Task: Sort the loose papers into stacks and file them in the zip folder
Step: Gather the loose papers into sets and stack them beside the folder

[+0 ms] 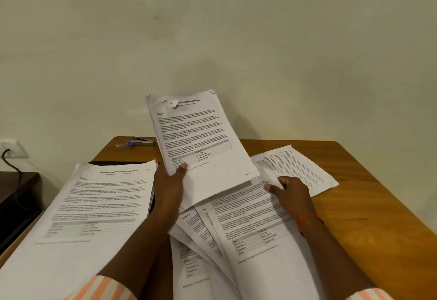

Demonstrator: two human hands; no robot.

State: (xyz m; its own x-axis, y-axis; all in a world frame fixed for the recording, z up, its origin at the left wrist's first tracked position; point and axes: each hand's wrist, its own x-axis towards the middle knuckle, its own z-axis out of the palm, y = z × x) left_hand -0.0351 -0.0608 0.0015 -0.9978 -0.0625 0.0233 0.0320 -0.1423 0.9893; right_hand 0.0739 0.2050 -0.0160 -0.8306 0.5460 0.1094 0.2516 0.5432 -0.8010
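1. Head view: wooden table (369, 205) pushed against a pale wall (260, 39); stapler (143, 141) with a blue part lying at the far left edge, well apart from the paperwork.
2. At far left, a wall socket (13, 149) with a dark cable (10, 162) running down behind a darker side surface (16, 195).
3. Left hand (169, 187) closed on a printed sheet (201, 141), thumb on top near the lower left corner, fingers hidden beneath; sheet lifted and tilted up off the table, torn near its top edge.
4. Raised sheet blocking part of the table's back edge and overlapping the fanned loose papers (236, 240) below.
5. Right hand (292, 194) lying palm down on the loose papers, fingers loosely curled with a fingertip pressing the paper, nothing lifted; red thread (308, 219) around the wrist.
6. One more single page (298, 169) lying flat beyond the right hand, partly under the raised sheet.
7. Neat stack (94, 205) of printed pages at left, beside the left forearm, resting on something dark (113, 163) showing only as a thin edge at its far side; impossible to tell whether that is the zip folder.
8. Striped orange-and-white sleeves (106, 288) at the bottom edge.
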